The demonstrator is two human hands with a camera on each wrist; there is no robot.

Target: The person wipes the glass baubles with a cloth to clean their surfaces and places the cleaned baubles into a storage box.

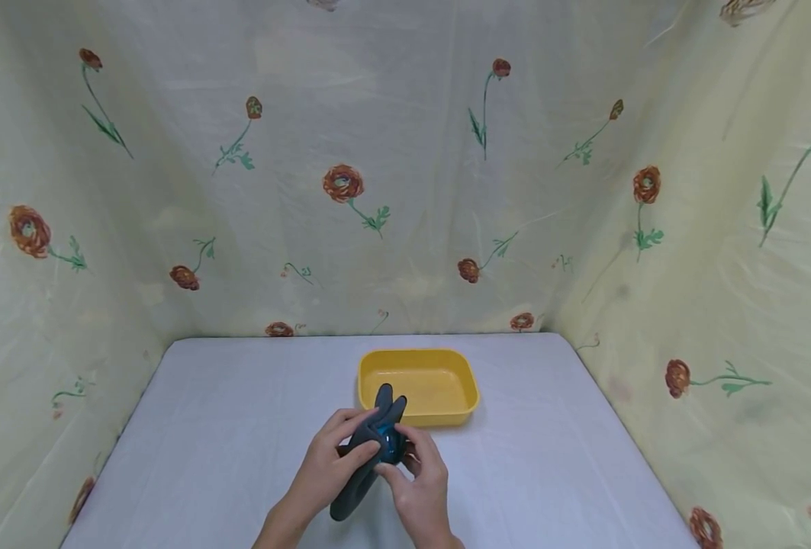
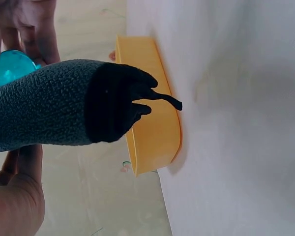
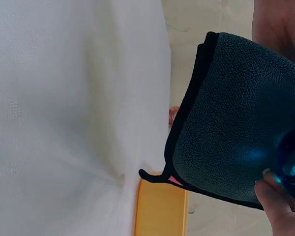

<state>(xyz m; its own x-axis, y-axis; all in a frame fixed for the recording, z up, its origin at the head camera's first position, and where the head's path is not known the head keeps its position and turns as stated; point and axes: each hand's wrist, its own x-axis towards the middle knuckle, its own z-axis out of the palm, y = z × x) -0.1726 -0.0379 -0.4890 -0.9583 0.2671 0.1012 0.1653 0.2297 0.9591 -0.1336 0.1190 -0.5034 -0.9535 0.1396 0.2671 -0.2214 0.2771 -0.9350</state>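
Above the table, my left hand (image 1: pixel 331 459) grips a folded dark grey fleecy cloth (image 1: pixel 352 494) with black edging. Pinched in the fingers of my right hand (image 1: pixel 419 482) is a glossy, see-through blue round object (image 1: pixel 392 444), pressed against the cloth. Its exact kind cannot be told. In the left wrist view the cloth (image 2: pixel 44 105) hangs with a small black loop, and the blue object (image 2: pixel 11 69) shows at the left edge. The right wrist view shows a wide face of the cloth (image 3: pixel 226 113) beside the blue object (image 3: pixel 291 164), which is partly cut off.
A yellow rectangular tray (image 1: pixel 439 420) stands on the white-covered table (image 1: pixel 240 412), just beyond both hands. Pale curtains (image 1: pixel 405 137) printed with red flowers close in the back and sides of the table.
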